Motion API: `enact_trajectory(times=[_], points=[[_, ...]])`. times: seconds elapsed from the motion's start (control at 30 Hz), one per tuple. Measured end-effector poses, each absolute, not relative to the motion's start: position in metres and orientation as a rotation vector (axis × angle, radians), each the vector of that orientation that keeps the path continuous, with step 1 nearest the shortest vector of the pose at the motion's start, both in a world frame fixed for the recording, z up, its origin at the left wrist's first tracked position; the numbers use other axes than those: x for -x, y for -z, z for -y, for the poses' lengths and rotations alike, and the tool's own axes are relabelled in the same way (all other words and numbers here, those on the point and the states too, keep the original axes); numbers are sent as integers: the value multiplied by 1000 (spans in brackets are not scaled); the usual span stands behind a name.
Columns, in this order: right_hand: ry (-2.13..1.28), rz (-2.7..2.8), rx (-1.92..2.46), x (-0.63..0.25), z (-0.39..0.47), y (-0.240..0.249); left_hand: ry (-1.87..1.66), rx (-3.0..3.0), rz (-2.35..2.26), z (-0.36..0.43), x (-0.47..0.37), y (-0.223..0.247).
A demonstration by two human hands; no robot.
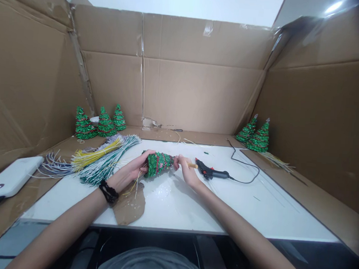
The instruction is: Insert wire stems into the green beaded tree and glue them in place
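Note:
A small green tinsel tree point(159, 164) with red trim lies on its side above the white board, its tip toward the right. My left hand point(140, 164) is wrapped round its wide base, and thin yellow and white strands hang below that hand. At the tip, my right hand point(186, 168) has its fingers closed, with a thin tan stick point(192, 165) held in them. Just right of that hand, a black glue gun point(212, 172) with a red nozzle rests on the board.
Bundles of white, yellow and green wires point(103, 157) lie at the left. Finished trees stand at the back left point(85, 123) and back right point(260, 137). A cardboard scrap point(130, 207), a white power bank point(10, 179) and the gun's cable point(253, 177) are around. Cardboard walls enclose the board.

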State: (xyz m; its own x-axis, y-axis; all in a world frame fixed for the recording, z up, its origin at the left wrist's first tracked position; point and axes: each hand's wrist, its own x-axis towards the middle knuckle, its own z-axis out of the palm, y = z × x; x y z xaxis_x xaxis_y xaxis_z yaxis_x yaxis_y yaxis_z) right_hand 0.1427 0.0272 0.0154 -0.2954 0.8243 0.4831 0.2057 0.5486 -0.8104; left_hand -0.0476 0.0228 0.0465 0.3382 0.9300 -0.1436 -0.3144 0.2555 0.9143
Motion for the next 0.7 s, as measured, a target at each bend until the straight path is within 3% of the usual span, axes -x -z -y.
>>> enact_trajectory(times=[0.7], points=[[-773,1792,881,-141,-25,-13,-1005,-817,-863,-18,44,-54]])
